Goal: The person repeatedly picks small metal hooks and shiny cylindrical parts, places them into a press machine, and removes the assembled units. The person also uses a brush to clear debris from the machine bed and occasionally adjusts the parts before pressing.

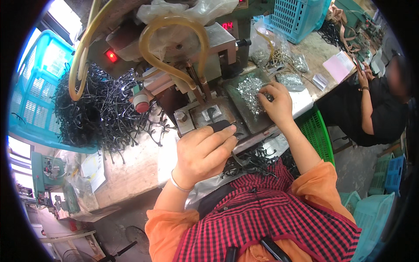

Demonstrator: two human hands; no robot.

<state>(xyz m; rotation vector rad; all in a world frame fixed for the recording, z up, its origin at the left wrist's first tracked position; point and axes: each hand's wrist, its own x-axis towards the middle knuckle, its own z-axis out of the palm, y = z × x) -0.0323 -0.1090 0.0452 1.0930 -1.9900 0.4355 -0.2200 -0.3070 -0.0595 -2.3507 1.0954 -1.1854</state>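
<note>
Closed around a black piece with a thin hooked end [221, 125], my left hand [201, 153] is at the front of the machine's metal work plate [198, 117]. The hooked end lies over a bright metal block on that plate, below the machine's two upright rods. To the right, my right hand [278, 104] reaches over a shallow dark tray [257, 125] of small shiny metal parts [249, 92]. Its thumb and fingers are pinched together at the heap's edge; whatever is between them is too small to make out.
A big tangle of black hooked pieces [94, 109] spills from a blue basket [39, 109] at left. More lie near my lap. The machine has a red button [141, 105] and a yellowish hose [174, 22]. A green basket [316, 135] and another person [371, 105] are at right.
</note>
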